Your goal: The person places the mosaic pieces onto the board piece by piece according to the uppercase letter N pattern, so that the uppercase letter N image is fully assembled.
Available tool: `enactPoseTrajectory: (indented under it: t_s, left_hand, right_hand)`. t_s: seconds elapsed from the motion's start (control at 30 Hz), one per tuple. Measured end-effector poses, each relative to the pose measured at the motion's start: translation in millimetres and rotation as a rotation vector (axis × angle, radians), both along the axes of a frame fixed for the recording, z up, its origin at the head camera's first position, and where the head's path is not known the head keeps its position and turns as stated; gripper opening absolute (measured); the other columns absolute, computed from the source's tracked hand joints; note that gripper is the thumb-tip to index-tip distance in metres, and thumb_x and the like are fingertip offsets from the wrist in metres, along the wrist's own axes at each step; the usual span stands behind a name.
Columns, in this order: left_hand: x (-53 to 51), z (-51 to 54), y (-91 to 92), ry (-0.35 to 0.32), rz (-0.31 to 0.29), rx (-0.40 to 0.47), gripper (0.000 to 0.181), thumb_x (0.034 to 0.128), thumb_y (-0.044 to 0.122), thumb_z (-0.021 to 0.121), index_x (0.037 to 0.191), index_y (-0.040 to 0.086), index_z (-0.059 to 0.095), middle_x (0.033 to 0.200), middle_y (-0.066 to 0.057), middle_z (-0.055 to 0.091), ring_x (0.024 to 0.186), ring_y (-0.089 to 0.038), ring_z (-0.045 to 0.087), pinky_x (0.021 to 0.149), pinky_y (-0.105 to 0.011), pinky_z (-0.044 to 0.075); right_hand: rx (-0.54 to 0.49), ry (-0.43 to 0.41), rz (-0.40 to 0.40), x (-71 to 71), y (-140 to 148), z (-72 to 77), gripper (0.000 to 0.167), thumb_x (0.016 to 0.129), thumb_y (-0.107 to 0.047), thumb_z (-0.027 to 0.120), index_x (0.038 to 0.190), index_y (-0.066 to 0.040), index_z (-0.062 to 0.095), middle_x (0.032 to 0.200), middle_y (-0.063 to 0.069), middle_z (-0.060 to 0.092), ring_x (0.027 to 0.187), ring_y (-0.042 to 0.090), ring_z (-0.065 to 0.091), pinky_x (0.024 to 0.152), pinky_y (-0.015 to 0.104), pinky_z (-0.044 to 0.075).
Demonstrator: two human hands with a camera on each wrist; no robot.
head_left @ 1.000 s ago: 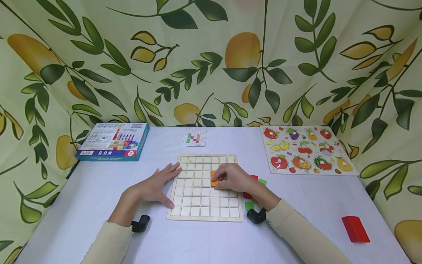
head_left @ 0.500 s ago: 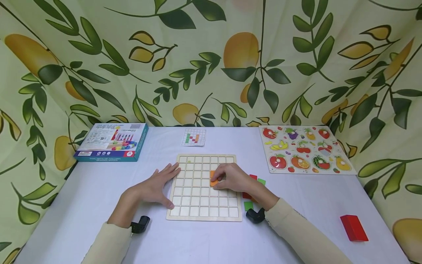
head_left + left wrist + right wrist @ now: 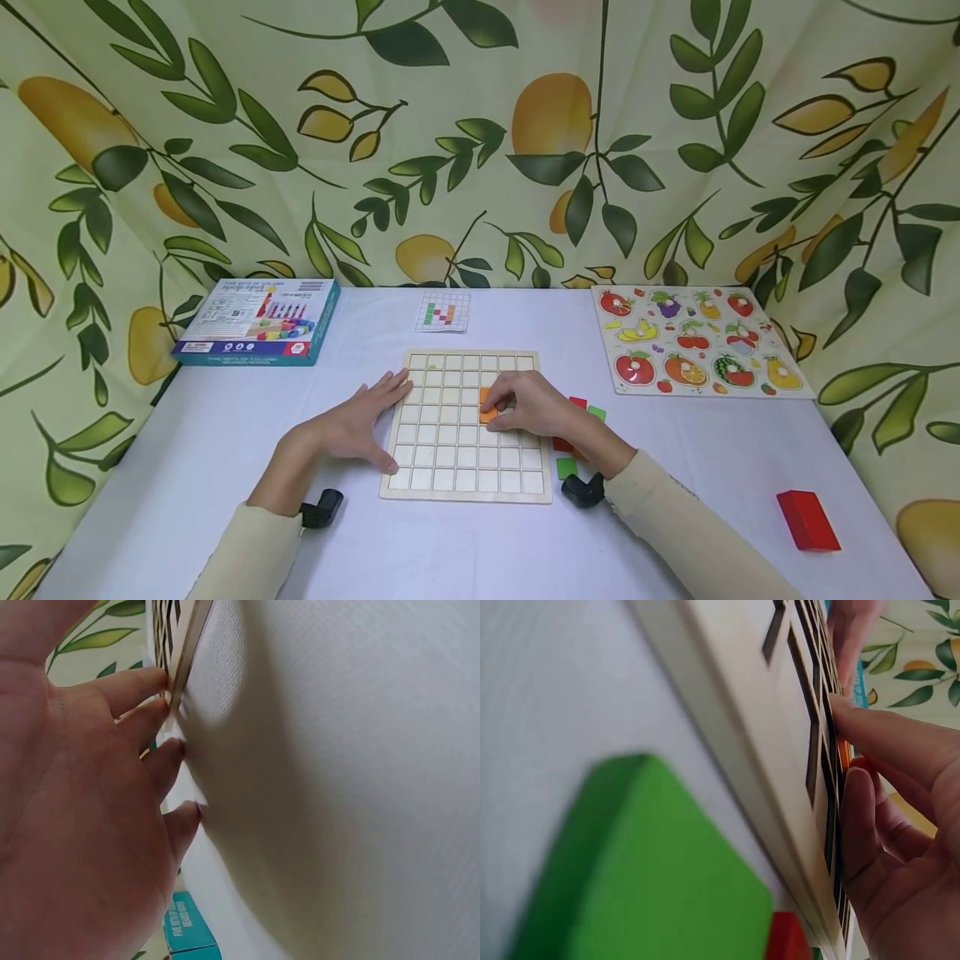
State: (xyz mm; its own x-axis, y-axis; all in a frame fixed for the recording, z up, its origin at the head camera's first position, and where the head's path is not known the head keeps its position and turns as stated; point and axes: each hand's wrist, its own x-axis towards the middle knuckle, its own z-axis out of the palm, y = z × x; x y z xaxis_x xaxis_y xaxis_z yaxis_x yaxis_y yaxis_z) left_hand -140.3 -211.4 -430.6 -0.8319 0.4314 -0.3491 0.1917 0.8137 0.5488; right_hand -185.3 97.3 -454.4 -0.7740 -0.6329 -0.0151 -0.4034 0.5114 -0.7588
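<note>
A wooden grid board lies flat on the white table. Two orange squares sit one above the other in the board's right half, and my right hand pinches the lower one between thumb and fingers. In the right wrist view, orange shows between the fingertips of the right hand. My left hand, fingers spread, touches the board's left edge with thumb and fingertips. The left wrist view shows the left hand with its fingertips at the board's edge and the tablecloth.
Red, green and orange pieces lie right of the board, partly under my right wrist. A pattern card lies behind it. Farther out are a boxed set at left, a fruit puzzle at back right and a red block at right.
</note>
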Motion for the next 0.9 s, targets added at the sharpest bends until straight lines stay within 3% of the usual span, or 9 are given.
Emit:
enactPoseTrajectory:
  t_s: [0.2, 0.4, 0.67, 0.9]
  left_hand:
    - [0.8, 1.9, -1.4, -0.014, 0.008, -0.007, 0.125, 0.0626, 0.039, 0.095, 0.162, 0.007, 0.026, 0.175, -0.007, 0.011, 0.163, -0.036, 0.004, 0.131, -0.062, 0.007]
    - [0.5, 1.7, -2.5, -0.023, 0.018, 0.007, 0.125, 0.0628, 0.040, 0.095, 0.162, 0.010, 0.026, 0.175, -0.005, 0.010, 0.163, -0.035, 0.003, 0.131, -0.063, 0.006]
    - [0.2, -0.7, -2.9, -0.021, 0.018, 0.028, 0.125, 0.0622, 0.039, 0.096, 0.162, 0.010, 0.026, 0.175, -0.006, 0.010, 0.163, -0.035, 0.003, 0.130, -0.064, 0.005]
    - [-0.7, -1.0, -1.6, -0.013, 0.016, 0.025, 0.126, 0.0615, 0.039, 0.096, 0.162, 0.010, 0.027, 0.175, -0.005, 0.011, 0.163, -0.035, 0.003, 0.130, -0.063, 0.007]
  right_hand:
    - [0.029, 0.009, 0.058, -2.9, 0, 2.4, 0.016, 0.080, -0.014, 0.087, 0.094, -0.016, 0.081, 0.095, -0.005, 0.071, 0.083, 0.007, 0.062, 0.076, 0.017, 0.056]
    - [0.087, -0.025, 0.121, -7.8, 6, 10.1, 0.028, 0.080, -0.019, 0.088, 0.106, -0.020, 0.078, 0.105, -0.008, 0.069, 0.092, 0.010, 0.061, 0.080, 0.018, 0.055]
    - [0.044, -0.060, 0.105, -10.9, 32, 22.1, 0.038, 0.082, -0.023, 0.087, 0.118, -0.023, 0.075, 0.114, -0.003, 0.069, 0.098, 0.019, 0.058, 0.070, 0.020, 0.052]
    - [0.068, -0.046, 0.073, -6.7, 66, 42.8, 0.042, 0.083, -0.022, 0.085, 0.123, -0.017, 0.072, 0.122, 0.003, 0.072, 0.110, 0.025, 0.060, 0.085, 0.034, 0.057]
